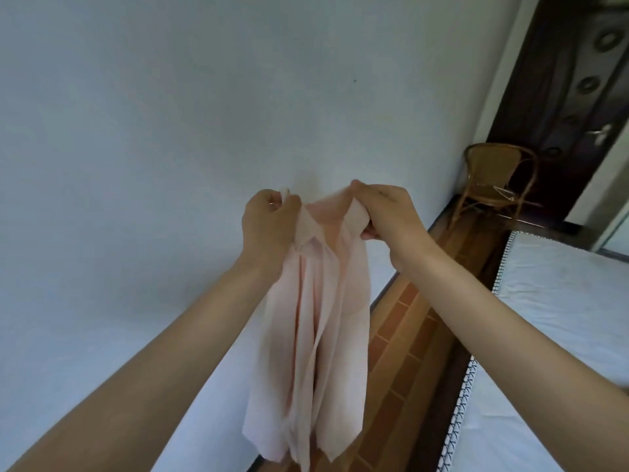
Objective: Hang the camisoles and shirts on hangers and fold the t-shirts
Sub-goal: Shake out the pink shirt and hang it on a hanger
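Head-worn view, forward along outstretched arms, close to wall (pixel 170 97).

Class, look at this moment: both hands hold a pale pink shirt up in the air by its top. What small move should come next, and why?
Probably draw the two hands apart to spread the shoulders. The left hand and right hand pinch the pink shirt close together at the collar, so it hangs bunched in folds. No hanger is in either hand yet; one seems to lie on the wicker chair.

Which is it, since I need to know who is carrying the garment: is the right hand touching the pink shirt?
Touching. The head view shows the right hand with fingers curled round the upper edge of the pink shirt, which hangs down from that grip.
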Available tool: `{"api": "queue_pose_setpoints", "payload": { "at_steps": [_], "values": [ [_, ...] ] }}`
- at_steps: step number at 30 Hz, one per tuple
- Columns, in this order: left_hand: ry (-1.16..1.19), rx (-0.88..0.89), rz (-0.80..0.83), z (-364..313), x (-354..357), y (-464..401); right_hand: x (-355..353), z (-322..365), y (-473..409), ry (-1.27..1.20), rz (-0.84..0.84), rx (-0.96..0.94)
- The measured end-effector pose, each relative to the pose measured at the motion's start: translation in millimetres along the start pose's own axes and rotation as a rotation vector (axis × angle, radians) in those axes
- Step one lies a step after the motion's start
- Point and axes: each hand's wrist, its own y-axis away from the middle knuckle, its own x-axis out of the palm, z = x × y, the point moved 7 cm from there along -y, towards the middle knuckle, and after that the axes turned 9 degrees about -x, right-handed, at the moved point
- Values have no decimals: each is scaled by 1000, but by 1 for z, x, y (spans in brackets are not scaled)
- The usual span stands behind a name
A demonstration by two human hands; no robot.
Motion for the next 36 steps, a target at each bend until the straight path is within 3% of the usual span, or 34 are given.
{"api": "queue_pose_setpoints", "payload": {
  "at_steps": [12, 21, 30, 36],
  "values": [
    [-34, 12, 335, -23, 193, -126, -120, -40, -129, 4, -243, -57],
    [6, 56, 494, -23, 348, -165, -242, -84, -171, 113, -523, 29],
    [94, -44, 545, 8, 494, -241, -333, -144, -243, 308, -696, 148],
    [176, -95, 471, 11, 584, -324, -383, -175, -342, 278, -825, 133]
  ]
}}
